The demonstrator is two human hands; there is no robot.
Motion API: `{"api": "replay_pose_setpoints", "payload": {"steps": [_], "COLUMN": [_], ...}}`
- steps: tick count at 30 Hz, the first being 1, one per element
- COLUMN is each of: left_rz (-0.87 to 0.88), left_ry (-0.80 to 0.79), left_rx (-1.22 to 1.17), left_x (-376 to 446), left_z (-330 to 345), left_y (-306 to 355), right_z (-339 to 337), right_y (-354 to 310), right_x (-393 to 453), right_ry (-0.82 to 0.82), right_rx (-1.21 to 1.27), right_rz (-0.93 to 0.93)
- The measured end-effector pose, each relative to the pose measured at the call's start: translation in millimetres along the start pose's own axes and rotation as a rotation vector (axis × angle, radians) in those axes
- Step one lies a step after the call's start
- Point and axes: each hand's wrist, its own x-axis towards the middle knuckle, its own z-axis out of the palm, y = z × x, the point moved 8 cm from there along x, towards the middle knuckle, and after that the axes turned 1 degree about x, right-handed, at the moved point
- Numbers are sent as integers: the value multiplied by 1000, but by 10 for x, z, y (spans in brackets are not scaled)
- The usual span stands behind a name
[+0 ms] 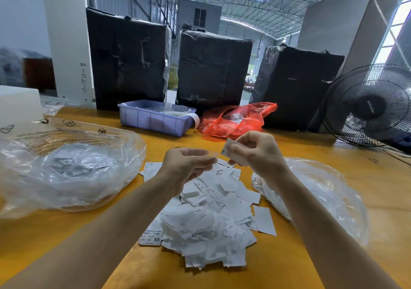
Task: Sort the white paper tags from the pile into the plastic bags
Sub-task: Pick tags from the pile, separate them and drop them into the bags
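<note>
From my seat I see the yellow tabletop (311,146) filling the lower frame, with three black-wrapped bales (213,70) standing along its far edge and a black fan (369,105) at the far right. On the left lies a large clear plastic bag (66,166) bulging with white tags; a second clear bag (322,190) lies on the right, partly behind the right forearm, also holding tags. Behind the hands sit a lavender plastic bin (153,119) and, just beside it, a crumpled red bag (235,119).

The pile of white paper tags (209,217) is spread in the middle of the tabletop between the two clear bags, some tags showing printed sizes such as XS.

Both hands are raised above the far end of the pile, near each other but apart. The right hand (255,150) has its grip pinched on a small stack of tags (231,153), thumb and curled fingers around it. The left hand (189,164) has thumb and fingers drawn together, pointing toward the right hand; I cannot tell whether its grip pinches anything, as the fingertips blur there.
</note>
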Motion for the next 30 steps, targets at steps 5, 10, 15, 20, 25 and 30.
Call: {"api": "replay_pose_setpoints", "payload": {"steps": [5,10,15,20,25,30], "left_rz": [0,-4,-8,-22,-22,-13], "left_ry": [-12,-18,-2,-1,-7,23], "left_rx": [-7,-20,-61,-49,-50,-78], "left_x": [2,5,18,19,6,12], "left_z": [18,21,-10,0,30,8], "left_y": [-6,-7,-13,-18,-18,-21], "right_z": [76,95,69,121,109,142], "right_y": [-31,-68,-115,-113,-144,-154], "right_x": [-27,-37,-30,-46,-54,-59], "right_ry": [3,24,34,19,86,49], "right_rx": [-72,-137,-116,-201,-267,-281], "right_rz": [-52,-90,-130,-178,-250,-261]}}
